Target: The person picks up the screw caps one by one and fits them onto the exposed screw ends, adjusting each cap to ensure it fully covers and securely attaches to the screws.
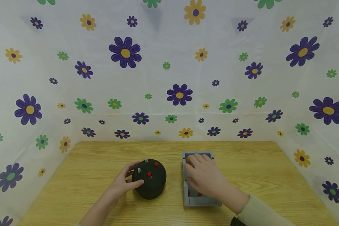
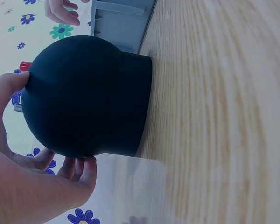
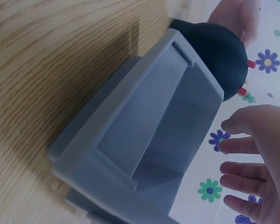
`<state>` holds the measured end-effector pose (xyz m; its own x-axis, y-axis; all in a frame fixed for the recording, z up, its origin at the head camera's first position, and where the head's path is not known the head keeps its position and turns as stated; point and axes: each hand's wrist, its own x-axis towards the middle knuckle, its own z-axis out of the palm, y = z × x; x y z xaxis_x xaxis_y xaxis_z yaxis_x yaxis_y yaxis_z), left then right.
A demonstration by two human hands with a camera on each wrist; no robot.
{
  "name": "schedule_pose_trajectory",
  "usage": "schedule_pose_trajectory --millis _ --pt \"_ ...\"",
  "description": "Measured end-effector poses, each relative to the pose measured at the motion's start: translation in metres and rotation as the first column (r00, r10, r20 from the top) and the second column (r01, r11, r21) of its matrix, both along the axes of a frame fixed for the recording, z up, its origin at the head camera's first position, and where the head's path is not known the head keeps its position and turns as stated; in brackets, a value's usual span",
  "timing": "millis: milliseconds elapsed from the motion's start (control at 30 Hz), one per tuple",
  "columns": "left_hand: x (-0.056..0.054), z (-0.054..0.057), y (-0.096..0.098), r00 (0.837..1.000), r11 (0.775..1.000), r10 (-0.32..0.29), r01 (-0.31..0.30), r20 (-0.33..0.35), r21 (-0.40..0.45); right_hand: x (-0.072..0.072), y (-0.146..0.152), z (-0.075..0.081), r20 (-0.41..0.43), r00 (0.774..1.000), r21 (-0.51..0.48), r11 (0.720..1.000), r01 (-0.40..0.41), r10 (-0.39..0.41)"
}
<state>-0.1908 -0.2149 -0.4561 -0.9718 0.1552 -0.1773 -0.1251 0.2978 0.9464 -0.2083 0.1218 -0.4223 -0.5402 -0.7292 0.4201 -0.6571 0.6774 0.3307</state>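
Black dome (image 1: 153,185), left hand (image 1: 121,182) gripping it

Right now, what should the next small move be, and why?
Probably lower the right grip toward a red piece in the gray bin: that grip hovers over the bin, apparently holding nothing, while the left grip holds the black dome, whose top bears red pegs and gray pegs.
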Motion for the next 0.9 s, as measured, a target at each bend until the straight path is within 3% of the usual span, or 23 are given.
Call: schedule_pose_trajectory --millis 200,500,900 --pt "0.001 0.0 0.0 1.0 1.0 -0.001 0.001 0.012 0.019 -0.002 0.003 -0.001 0.008 1.0 0.003 1.0 0.014 -0.014" --pt "0.001 0.002 0.0 1.0 1.0 0.009 -0.009 -0.005 -0.006 -0.007 0.007 -0.004 0.087 0.995 -0.021 0.999 0.047 -0.045" --pt "0.001 0.003 0.001 1.0 1.0 0.0 0.0 0.018 0.019 -0.011 0.01 -0.008 0.067 0.996 -0.013 0.998 0.066 -0.065"
